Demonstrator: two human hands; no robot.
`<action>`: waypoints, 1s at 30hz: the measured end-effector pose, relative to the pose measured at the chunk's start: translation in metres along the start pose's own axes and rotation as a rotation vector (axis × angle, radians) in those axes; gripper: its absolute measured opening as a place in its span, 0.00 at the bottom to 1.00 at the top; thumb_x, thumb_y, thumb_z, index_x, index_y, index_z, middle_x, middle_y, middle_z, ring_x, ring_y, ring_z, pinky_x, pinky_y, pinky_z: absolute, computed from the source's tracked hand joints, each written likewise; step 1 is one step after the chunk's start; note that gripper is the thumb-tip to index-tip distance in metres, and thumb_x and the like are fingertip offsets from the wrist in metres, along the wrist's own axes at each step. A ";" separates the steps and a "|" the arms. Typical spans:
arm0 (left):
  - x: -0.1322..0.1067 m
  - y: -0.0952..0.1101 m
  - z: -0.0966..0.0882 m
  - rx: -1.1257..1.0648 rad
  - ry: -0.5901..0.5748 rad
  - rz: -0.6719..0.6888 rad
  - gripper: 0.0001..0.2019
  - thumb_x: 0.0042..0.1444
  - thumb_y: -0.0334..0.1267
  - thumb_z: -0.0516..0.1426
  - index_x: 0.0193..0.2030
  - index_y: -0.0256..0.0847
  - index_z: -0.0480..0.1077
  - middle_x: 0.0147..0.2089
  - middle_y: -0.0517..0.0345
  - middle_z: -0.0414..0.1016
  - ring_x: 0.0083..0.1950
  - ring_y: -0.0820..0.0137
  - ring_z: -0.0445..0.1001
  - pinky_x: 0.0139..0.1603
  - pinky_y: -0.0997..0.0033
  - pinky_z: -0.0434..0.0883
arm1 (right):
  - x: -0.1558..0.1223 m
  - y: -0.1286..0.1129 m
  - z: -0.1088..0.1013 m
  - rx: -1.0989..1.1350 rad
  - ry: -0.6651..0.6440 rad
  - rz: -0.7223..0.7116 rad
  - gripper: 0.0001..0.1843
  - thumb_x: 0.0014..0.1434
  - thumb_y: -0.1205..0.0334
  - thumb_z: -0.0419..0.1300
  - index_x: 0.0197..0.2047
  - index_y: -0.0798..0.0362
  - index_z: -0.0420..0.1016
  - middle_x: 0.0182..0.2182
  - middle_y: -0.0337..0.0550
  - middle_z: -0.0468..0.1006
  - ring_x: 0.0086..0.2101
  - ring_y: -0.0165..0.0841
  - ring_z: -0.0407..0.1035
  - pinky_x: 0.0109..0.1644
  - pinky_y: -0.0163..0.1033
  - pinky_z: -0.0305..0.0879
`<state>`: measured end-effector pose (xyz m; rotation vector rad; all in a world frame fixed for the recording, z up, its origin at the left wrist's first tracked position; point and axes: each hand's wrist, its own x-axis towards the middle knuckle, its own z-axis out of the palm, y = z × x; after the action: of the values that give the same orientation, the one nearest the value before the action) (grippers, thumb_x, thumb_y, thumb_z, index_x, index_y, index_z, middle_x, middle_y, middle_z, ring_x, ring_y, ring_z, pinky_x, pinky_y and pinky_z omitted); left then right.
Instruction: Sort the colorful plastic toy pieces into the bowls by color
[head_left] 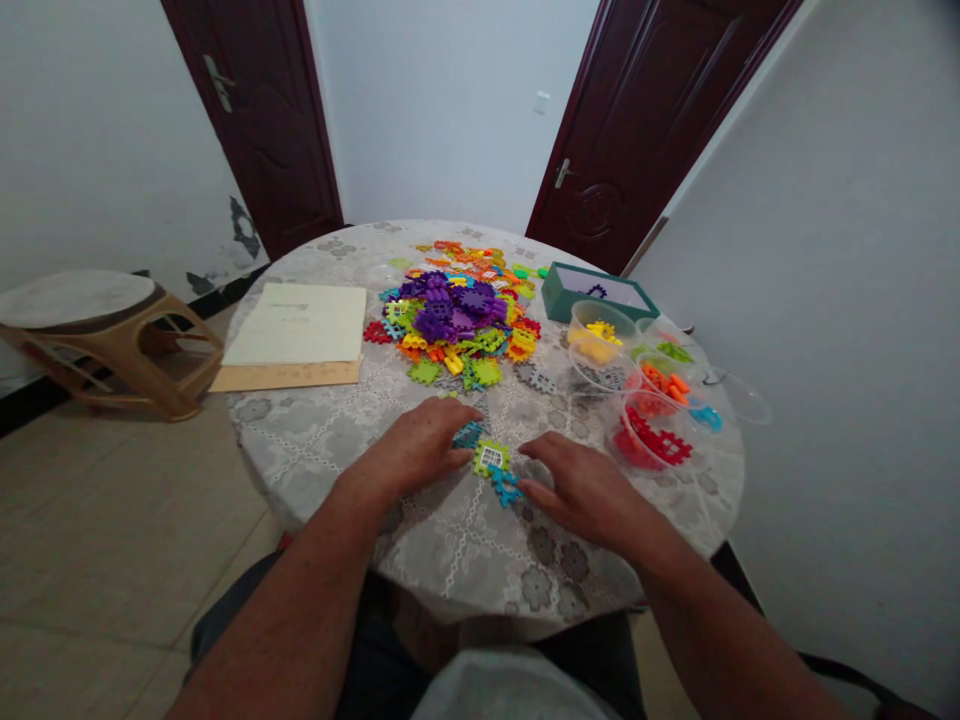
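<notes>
Okay, so the left hand (416,450) and the right hand (589,490) are both open and relaxed, fingers loosely curved, nothing clenched and no clear grip on anything. The left fingertips come right up to a small teal plastic interlocking piece (469,435), while the right ones sit just beside a sky-blue branching plastic piece (506,487). Between the hands lies a lime-green notched plastic piece with a white window grid (491,457), touching the blue one.

All of this is on a round worktop (315,440) covered by a grey-and-white lace-patterned cloth. Further forward is a big heap of multicoloured plastic building pieces (450,325), with purple ones piled on top. Off to the right are a teal cardboard box (559,292) and clear round tubs of yellow pieces (596,335), orange pieces (660,385) and red pieces (649,440). On the left, a cream paper sheet (296,325) lies on a tan envelope (285,375) — and past the edge, a tan plastic stool (97,330) stands on the tiled floor (112,520).
</notes>
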<state>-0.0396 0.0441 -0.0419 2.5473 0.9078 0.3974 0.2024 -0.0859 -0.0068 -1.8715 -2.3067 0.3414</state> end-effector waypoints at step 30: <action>0.001 -0.007 -0.004 0.130 0.007 -0.080 0.08 0.68 0.40 0.56 0.46 0.43 0.76 0.45 0.50 0.78 0.47 0.59 0.76 0.48 0.61 0.72 | 0.083 0.021 0.032 0.592 0.162 -0.028 0.11 0.67 0.53 0.60 0.39 0.51 0.77 0.30 0.36 0.72 0.32 0.32 0.65 0.36 0.36 0.60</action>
<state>-0.0442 0.0506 -0.0417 2.6168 1.0659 0.3333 0.1964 -0.0031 -0.0458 -1.5039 -1.8498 0.7411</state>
